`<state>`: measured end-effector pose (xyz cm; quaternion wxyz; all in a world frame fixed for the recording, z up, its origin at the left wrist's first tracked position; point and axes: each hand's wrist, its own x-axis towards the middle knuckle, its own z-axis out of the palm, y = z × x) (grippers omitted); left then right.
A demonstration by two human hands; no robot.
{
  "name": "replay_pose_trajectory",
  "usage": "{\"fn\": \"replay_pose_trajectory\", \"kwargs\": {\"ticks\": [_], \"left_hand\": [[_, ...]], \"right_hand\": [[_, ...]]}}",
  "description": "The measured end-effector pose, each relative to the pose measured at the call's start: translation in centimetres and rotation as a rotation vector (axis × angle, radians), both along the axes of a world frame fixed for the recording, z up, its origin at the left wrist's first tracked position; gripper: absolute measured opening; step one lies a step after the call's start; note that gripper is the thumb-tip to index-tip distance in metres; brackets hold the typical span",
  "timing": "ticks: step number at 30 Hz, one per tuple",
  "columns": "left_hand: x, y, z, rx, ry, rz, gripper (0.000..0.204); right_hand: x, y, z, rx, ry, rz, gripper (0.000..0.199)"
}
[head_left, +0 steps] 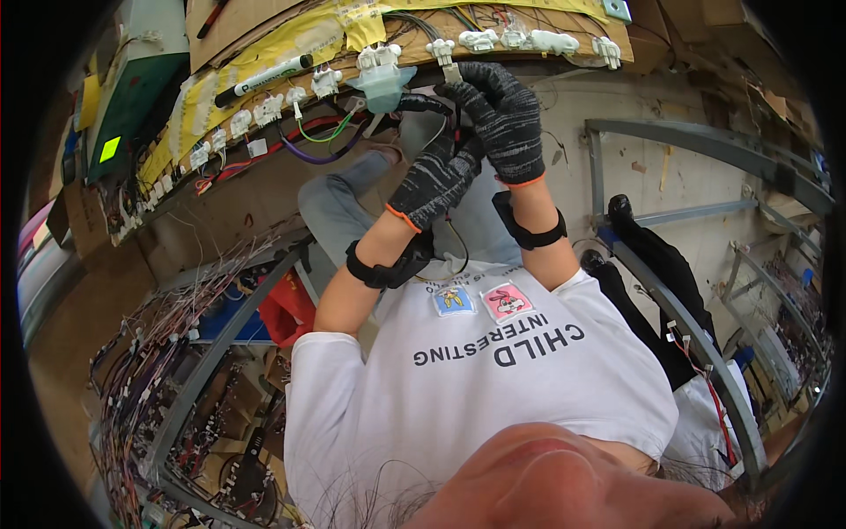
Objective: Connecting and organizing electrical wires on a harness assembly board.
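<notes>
Yellow-taped board [310, 40] with marker [263, 81], white connectors [478, 40]

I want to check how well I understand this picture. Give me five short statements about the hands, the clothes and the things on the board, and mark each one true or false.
1. The left hand and the right hand both wear dark gloves with orange cuffs. True.
2. The marker lies to the right of the translucent bluish piece. False: it lies to the left of it.
3. The fingertips of the right hand are close to the white connectors. True.
4. The shirt is black. False: it is white.
5. A purple wire hangs lower in the picture than the marker. True.
</notes>
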<state>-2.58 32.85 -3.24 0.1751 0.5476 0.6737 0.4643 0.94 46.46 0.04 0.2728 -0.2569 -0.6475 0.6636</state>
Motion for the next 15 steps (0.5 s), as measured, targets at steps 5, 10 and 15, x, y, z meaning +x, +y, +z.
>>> {"fn": "replay_pose_trajectory", "kwargs": {"ticks": [5,10,15], "left_hand": [[0.2,1.1,3.4,-0.227,-0.736,0.164,0.018],[-0.2,0.1,1.5,-0.147,0.232,-0.018,0.017],[-0.9,0.5,1.6,-0.233,0.614,-0.051,0.028]], "right_hand": [[0.1,-0.2,0.8,-0.098,-0.073,0.020,0.019],[0.0,-0.3,0.8,-0.284,0.052,0.012,0.020],[-0.6,0.8,2.5,-0.033,-0.144,-0.007,0.024]]}}
